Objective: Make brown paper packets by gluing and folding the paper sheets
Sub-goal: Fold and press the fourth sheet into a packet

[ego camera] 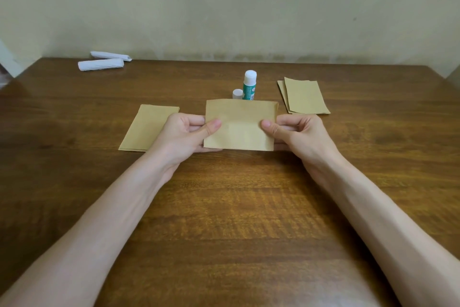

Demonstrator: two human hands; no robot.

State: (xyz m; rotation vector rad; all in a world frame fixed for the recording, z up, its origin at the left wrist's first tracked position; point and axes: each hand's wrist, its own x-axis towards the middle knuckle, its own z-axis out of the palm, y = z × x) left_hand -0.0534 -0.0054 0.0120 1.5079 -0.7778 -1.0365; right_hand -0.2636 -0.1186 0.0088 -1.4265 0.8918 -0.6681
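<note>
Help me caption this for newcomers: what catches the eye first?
The left hand and right hand pinch a folded brown paper at centre, over the wooden table. Behind it stands a green-and-white glue stick; more brown paper lies in a left stack and a right stack.

The left grip [184,135] and the right grip [300,133] are bare hands, and each thumb shows a short, plain, rounded nail. Both forearms are uncovered from the wrist to the lower edge of the view. They are slender, with faint tendon ridges running along their length.
</note>
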